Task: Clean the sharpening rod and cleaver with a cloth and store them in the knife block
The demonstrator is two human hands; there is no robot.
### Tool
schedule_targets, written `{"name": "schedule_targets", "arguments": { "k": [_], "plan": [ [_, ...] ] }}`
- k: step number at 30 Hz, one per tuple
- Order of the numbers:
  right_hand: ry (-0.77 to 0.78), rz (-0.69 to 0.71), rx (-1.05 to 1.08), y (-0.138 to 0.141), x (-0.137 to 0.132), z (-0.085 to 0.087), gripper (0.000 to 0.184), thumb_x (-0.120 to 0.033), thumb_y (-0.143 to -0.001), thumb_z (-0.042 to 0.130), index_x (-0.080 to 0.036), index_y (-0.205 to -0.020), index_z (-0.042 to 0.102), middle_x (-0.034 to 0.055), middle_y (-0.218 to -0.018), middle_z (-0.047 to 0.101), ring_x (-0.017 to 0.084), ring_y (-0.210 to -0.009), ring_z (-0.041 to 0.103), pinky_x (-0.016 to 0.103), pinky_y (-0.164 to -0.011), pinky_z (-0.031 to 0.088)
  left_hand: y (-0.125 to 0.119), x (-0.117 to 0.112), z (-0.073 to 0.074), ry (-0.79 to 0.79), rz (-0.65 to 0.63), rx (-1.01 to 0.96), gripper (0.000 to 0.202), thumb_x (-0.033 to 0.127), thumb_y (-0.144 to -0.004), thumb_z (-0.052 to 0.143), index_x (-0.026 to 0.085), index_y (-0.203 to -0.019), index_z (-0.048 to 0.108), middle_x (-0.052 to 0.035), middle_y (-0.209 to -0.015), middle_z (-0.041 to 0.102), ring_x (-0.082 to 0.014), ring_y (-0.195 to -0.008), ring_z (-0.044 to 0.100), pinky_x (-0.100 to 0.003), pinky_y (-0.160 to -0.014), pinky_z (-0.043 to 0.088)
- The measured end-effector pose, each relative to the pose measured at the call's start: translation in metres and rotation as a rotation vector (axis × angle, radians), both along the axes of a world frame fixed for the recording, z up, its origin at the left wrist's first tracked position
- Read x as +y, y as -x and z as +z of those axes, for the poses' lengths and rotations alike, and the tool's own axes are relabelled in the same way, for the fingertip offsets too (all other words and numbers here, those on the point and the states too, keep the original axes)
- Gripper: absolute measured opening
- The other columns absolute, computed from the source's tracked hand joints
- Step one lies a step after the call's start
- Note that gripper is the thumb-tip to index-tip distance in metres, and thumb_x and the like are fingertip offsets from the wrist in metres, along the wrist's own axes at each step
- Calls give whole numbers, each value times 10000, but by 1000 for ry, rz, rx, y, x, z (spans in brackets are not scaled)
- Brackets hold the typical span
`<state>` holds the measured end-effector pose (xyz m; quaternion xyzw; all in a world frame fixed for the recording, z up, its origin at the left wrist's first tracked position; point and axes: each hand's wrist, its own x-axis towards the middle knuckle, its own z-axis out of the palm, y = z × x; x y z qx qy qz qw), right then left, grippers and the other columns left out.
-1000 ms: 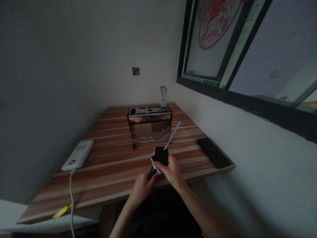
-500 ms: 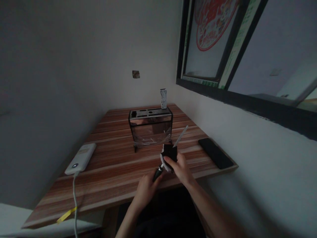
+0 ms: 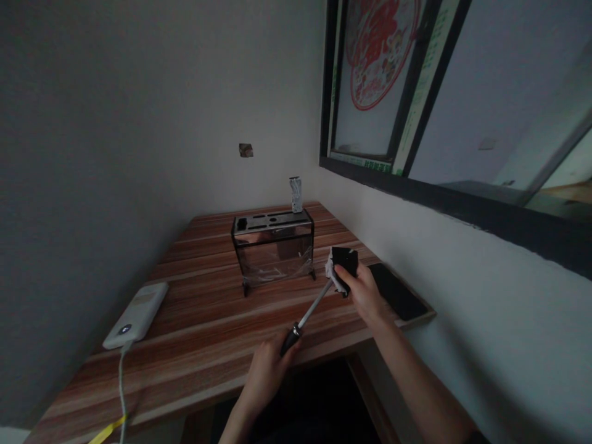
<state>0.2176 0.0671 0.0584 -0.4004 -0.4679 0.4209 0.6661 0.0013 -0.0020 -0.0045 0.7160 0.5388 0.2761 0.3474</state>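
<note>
My left hand (image 3: 266, 367) is closed around the black handle of a honing steel (image 3: 316, 304), whose grey rod points up and to the right. In my right hand (image 3: 365, 293) is a folded black cloth (image 3: 346, 259) with a white side, pinched near the far end of the rod. The rod's tip is hidden by the cloth. Beyond both hands stands a knife holder (image 3: 272, 236) with a slotted top and clear, shiny sides, partly covered in wrinkled plastic film. No knives show in its slots.
A white power bank (image 3: 137, 314) with a cable (image 3: 121, 385) and yellow tag (image 3: 107, 430) lies at the left. On the right edge rests a black phone (image 3: 396, 293). Behind the holder stands a small pale upright object (image 3: 296, 194). Walls and a dark-framed window (image 3: 365, 176) border the wooden table (image 3: 194, 333).
My right hand and the cloth have moved up and right along the rod, away from the handle, baring more of the rod. My left hand still grips the handle. The view has shifted slightly.
</note>
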Motion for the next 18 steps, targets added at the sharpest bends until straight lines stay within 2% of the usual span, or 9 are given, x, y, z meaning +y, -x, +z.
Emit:
{"name": "schedule_targets", "arguments": {
  "k": [3,6,9,11,14,18],
  "plan": [
    [-21,-57,29,-16,9,6,296,-401,-680,738,-162,-844,676,14,-698,663,113,-546,549,218,-473,441,0,0,3,18,-22,10,280,357,-874,463,221,-1035,647,-35,-938,724,-218,-908,665,-228,-756,433],
    [-80,-169,119,-40,21,16,285,-375,-642,766,-162,-807,673,2,-683,662,108,-548,560,225,-509,464,2,0,4,8,-48,26,259,352,-871,466,206,-960,660,-35,-886,722,-209,-847,665,-229,-736,434],
    [-166,-390,279,-69,29,26,327,-367,-607,783,-172,-847,674,14,-789,696,135,-679,632,262,-644,517,5,-1,1,3,-72,3,273,378,-872,466,199,-916,667,-31,-872,722,-205,-836,658,-229,-746,443],
    [-192,-452,283,-84,30,29,357,-366,-625,774,-180,-914,676,33,-883,708,160,-775,657,294,-716,527,6,-2,-2,13,-64,-24,306,404,-872,460,197,-963,667,-32,-905,727,-215,-872,657,-237,-773,454],
    [-141,-385,236,-90,25,22,366,-367,-632,775,-180,-933,682,49,-936,710,183,-816,666,323,-757,530,6,-2,-5,31,-17,-53,360,430,-858,465,190,-1037,665,-47,-988,729,-241,-944,651,-272,-838,460],
    [-73,-239,216,-79,23,-1,372,-367,-638,776,-214,-960,670,26,-979,702,185,-888,657,329,-827,516,7,-2,-6,59,61,-99,435,486,-813,484,192,-1073,670,-61,-1056,721,-267,-1002,639,-320,-908,456]
  ]
}}
